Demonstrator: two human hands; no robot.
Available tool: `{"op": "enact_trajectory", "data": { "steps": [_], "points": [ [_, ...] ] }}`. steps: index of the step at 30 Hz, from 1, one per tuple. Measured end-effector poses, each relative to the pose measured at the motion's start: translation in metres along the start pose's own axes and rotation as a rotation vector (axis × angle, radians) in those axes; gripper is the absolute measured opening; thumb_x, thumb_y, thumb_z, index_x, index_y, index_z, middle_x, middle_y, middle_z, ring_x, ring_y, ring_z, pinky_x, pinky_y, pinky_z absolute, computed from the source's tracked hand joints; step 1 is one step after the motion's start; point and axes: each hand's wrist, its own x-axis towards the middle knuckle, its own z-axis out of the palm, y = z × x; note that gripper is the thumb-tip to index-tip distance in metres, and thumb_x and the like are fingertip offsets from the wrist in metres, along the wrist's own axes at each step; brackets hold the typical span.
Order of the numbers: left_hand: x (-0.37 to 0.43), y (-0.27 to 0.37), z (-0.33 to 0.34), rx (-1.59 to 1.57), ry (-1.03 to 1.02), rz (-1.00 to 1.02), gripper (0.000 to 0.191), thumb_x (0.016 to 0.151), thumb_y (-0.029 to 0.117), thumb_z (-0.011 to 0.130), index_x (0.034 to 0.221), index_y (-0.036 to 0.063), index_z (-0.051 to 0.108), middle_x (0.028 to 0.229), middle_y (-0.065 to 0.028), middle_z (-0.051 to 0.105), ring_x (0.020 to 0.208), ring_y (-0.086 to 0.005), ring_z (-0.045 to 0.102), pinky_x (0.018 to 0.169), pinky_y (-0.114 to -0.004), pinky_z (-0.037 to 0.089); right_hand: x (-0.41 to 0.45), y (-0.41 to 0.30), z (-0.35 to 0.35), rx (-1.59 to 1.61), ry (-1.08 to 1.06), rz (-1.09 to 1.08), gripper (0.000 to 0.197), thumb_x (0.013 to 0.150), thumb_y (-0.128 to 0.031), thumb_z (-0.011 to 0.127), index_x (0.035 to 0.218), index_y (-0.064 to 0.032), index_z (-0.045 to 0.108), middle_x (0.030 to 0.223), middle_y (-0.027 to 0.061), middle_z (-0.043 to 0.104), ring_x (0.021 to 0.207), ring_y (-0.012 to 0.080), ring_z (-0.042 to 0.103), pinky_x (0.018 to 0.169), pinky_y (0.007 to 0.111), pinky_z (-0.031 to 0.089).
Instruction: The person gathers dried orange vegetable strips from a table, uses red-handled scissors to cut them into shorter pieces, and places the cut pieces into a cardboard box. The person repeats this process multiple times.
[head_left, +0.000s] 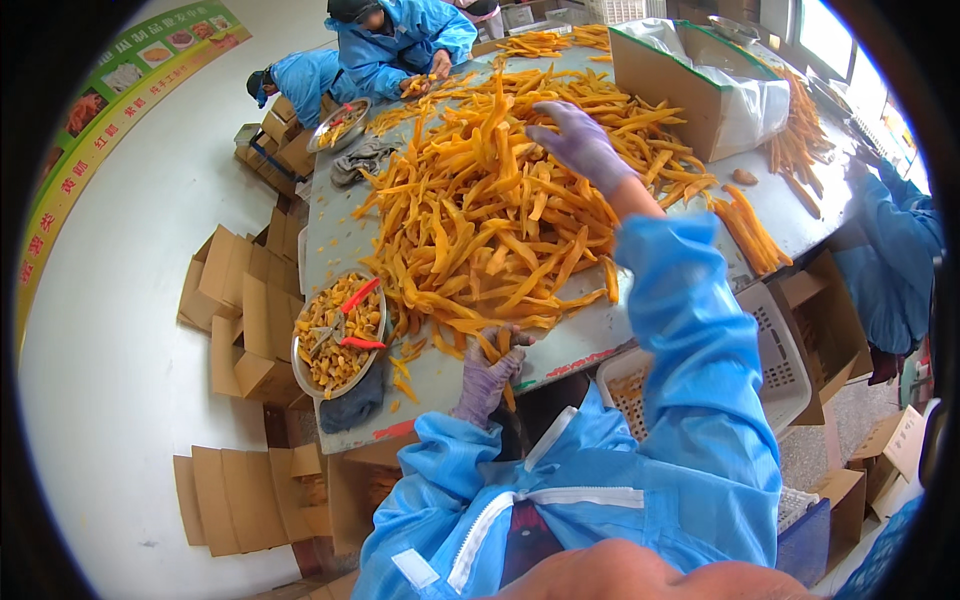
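A large heap of orange dried sweet potato strips (480, 217) lies on the metal table (600, 322) before me. My left hand (489, 371), in a purple glove, is closed around some strips at the table's near edge. Over the upper right part of the heap reaches my right hand (577, 142), also gloved, its fingers spread and holding nothing that I can see. To the left, a metal bowl (298, 367) holds short orange pieces, with red-handled pruning shears (341, 328) lying open on top.
A lined cardboard box (667, 90) stands on the table at the upper right. Cardboard boxes (259, 330) line the left side. Two people in blue (405, 45) work at the far left; another blue-clad person (889, 262) is at the right. A white plastic crate (776, 360) sits below the edge.
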Motion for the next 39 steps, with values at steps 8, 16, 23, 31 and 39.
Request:
{"op": "enact_trajectory", "data": {
  "steps": [8,16,23,31,39],
  "points": [
    [0.003,-0.005,-0.003,-0.067,0.027,0.056,0.03,0.094,0.001,0.067,0.122,0.0041,0.058,0.117,-0.0146,0.067,0.07,-0.0092,0.058,0.066,-0.022,0.051,0.011,-0.09,0.019,-0.264,-0.141,-0.019,0.027,0.099,-0.027,0.056,0.116,-0.0096,0.067,0.104,0.0163,0.073,0.099,0.037,0.07,0.084,0.047,0.056],
    [-0.001,-0.003,0.001,-0.027,0.003,0.109,0.028,0.094,0.0,0.064,0.121,0.0027,0.056,0.114,-0.0126,0.067,0.07,-0.0075,0.056,0.064,-0.02,0.048,-0.052,-0.043,-0.018,-0.409,-0.266,-0.053,0.028,0.1,-0.032,0.058,0.117,-0.0091,0.063,0.106,0.0137,0.072,0.099,0.034,0.069,0.082,0.046,0.056],
    [0.0,-0.004,0.002,-0.028,0.033,0.085,0.028,0.094,0.001,0.065,0.12,0.0027,0.056,0.114,-0.0157,0.067,0.069,-0.0079,0.055,0.065,-0.021,0.048,-0.065,0.099,-0.057,-0.19,0.007,0.284,0.041,0.095,-0.04,0.063,0.129,-0.0162,0.066,0.122,0.0116,0.069,0.114,0.0327,0.066,0.1,0.044,0.051],
    [0.0,-0.002,0.006,-0.036,0.046,0.097,0.029,0.092,-0.001,0.066,0.119,0.0035,0.055,0.113,-0.0163,0.065,0.072,-0.0092,0.056,0.066,-0.022,0.049,-0.055,0.169,-0.008,0.083,0.118,0.836,0.078,0.082,-0.043,0.076,0.142,-0.0017,0.05,0.138,0.023,0.06,0.129,0.0376,0.057,0.108,0.042,0.045],
    [-0.002,0.001,0.011,0.047,0.095,0.056,0.024,0.092,0.0,0.066,0.114,0.0048,0.057,0.112,-0.0158,0.065,0.086,-0.0114,0.061,0.067,-0.022,0.05,-0.057,0.117,-0.049,-0.022,-0.369,0.198,0.053,0.085,-0.015,0.072,0.136,-0.01,0.059,0.12,0.0189,0.069,0.113,0.0362,0.065,0.098,0.04,0.052]
  ]
}}
